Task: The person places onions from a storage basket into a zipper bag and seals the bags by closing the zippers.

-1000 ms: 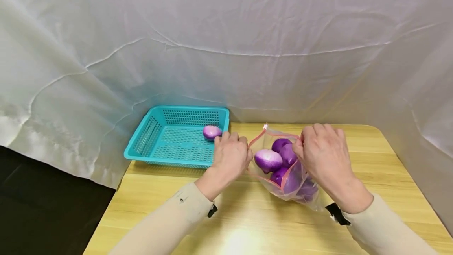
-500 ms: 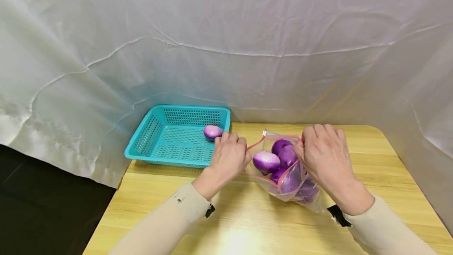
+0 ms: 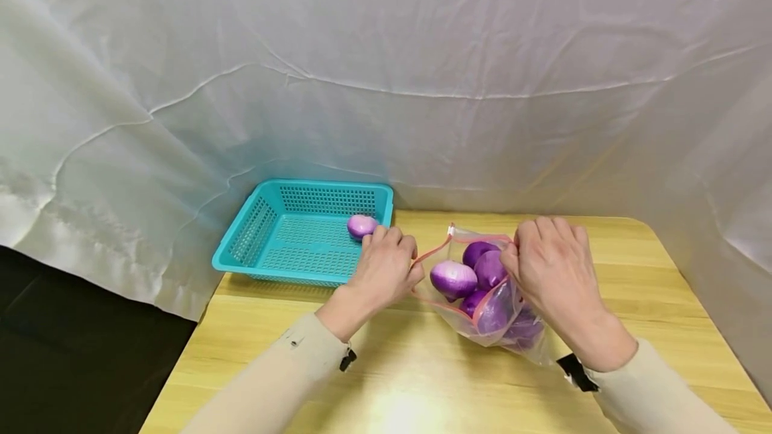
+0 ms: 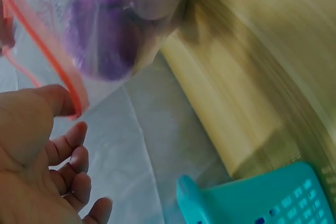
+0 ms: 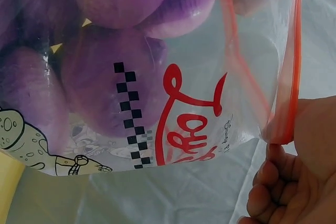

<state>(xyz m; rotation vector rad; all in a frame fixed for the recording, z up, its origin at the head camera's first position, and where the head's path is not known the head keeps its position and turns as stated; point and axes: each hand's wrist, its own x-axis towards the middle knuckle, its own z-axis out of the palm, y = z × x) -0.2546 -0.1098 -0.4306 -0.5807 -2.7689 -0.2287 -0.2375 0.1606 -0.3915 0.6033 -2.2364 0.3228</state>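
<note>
A clear zip bag (image 3: 458, 320) with a red-edged mouth holds several purple onions (image 3: 454, 279) and stands tilted on the table. My right hand (image 3: 551, 273) pinches the right side of its rim; in the right wrist view, thumb and finger meet at the red strip (image 5: 295, 66). On the opposite side is my left hand (image 3: 382, 266). Its thumb (image 4: 60, 100) touches the red strip, while the loosely curled fingers (image 4: 68, 174) stand apart from the bag. One more onion (image 3: 361, 226) lies in the teal basket (image 3: 301, 277), close to my left fingertips.
The basket sits at the table's (image 3: 482, 400) back left, its corner near my left hand. A pale cloth curtain (image 3: 422, 139) hangs behind the table and at both sides. A dark floor (image 3: 78, 347) shows at lower left.
My left hand has shifted slightly left and down, and its fingers look looser. The bag's mouth has sunk a little toward me. The right hand has hardly moved.
</note>
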